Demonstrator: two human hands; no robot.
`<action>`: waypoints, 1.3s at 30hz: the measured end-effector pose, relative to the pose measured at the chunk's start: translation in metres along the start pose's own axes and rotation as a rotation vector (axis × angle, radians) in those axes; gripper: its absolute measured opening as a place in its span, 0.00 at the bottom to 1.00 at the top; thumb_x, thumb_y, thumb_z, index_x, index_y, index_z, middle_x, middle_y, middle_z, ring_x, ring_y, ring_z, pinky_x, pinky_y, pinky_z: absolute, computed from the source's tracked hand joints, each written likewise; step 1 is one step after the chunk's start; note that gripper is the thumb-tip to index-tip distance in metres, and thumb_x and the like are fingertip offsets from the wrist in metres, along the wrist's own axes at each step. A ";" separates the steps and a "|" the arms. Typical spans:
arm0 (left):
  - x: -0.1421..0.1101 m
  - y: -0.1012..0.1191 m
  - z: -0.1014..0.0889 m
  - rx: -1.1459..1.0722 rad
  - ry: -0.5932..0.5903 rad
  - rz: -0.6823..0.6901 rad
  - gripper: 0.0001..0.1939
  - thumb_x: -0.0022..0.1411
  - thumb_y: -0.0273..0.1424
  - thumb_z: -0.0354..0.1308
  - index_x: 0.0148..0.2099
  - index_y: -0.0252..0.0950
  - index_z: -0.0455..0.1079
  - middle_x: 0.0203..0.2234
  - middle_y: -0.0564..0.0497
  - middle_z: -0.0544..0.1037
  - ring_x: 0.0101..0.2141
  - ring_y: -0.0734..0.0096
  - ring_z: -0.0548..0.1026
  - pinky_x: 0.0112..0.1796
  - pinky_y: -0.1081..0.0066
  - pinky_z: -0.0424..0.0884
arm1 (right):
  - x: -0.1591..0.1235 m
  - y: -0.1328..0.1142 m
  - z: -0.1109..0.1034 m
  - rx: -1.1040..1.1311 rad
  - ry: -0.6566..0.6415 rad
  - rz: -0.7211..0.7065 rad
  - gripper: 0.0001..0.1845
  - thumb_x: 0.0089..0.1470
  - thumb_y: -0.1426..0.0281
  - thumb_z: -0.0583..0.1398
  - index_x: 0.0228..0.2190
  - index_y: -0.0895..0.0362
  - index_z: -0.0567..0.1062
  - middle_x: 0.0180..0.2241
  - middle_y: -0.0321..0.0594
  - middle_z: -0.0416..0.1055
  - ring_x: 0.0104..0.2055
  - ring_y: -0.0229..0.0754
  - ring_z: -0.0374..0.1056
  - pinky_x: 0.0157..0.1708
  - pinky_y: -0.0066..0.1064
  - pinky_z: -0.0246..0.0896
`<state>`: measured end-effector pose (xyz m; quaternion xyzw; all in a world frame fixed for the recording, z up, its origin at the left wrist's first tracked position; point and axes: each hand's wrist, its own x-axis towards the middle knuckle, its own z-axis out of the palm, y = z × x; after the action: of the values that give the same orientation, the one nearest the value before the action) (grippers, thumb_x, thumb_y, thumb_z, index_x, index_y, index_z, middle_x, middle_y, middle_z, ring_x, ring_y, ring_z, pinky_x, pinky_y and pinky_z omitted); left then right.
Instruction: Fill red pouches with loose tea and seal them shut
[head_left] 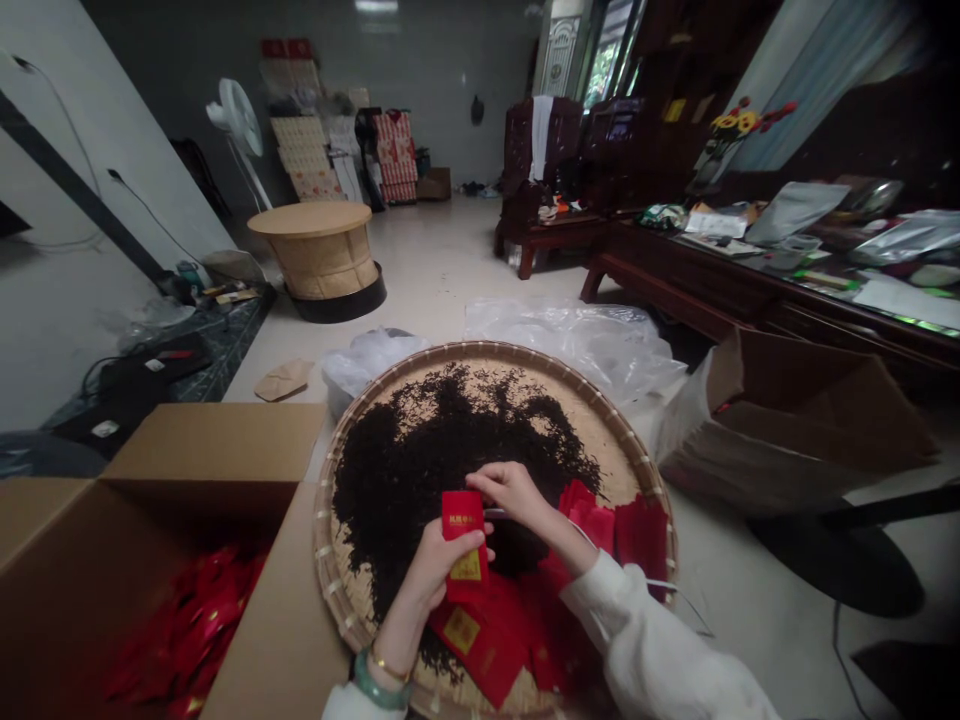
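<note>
Packet (465, 545), red, is grasped upright in the left hand (448, 555), right hand (504, 487) pinching near its top.

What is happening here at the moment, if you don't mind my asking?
Someone is handling a small red packet: the left hand grips it upright, while the right hand is at its top edge. Both are over a round woven tray spread with dark, dry-looking shreds. More red packets lie on the tray's near side, and an open cardboard box on the left holds a heap of red items.
</note>
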<state>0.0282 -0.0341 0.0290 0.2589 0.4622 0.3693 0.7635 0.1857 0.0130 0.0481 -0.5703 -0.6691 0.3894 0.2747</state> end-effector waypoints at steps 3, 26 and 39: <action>0.004 0.004 -0.005 -0.024 0.069 0.045 0.28 0.33 0.35 0.75 0.38 0.28 0.72 0.30 0.41 0.82 0.22 0.64 0.79 0.24 0.70 0.74 | -0.008 0.016 -0.003 -0.347 0.015 -0.049 0.18 0.53 0.62 0.61 0.43 0.59 0.76 0.37 0.45 0.74 0.39 0.46 0.68 0.38 0.33 0.61; 0.010 -0.003 -0.003 0.214 0.124 0.199 0.20 0.36 0.30 0.73 0.34 0.28 0.75 0.22 0.48 0.80 0.23 0.64 0.78 0.28 0.69 0.73 | -0.012 -0.026 -0.033 -0.268 -0.274 -0.232 0.24 0.52 0.62 0.62 0.48 0.62 0.73 0.38 0.47 0.72 0.37 0.44 0.68 0.36 0.31 0.61; -0.003 0.000 0.001 0.348 0.014 0.149 0.18 0.36 0.22 0.70 0.33 0.30 0.72 0.24 0.47 0.81 0.23 0.66 0.77 0.28 0.70 0.72 | -0.007 -0.025 -0.026 -0.109 -0.262 -0.204 0.13 0.56 0.68 0.59 0.40 0.60 0.79 0.35 0.39 0.77 0.35 0.40 0.69 0.35 0.27 0.58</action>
<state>0.0284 -0.0368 0.0315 0.4180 0.5038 0.3413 0.6745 0.1944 0.0101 0.0833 -0.4576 -0.7738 0.3938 0.1920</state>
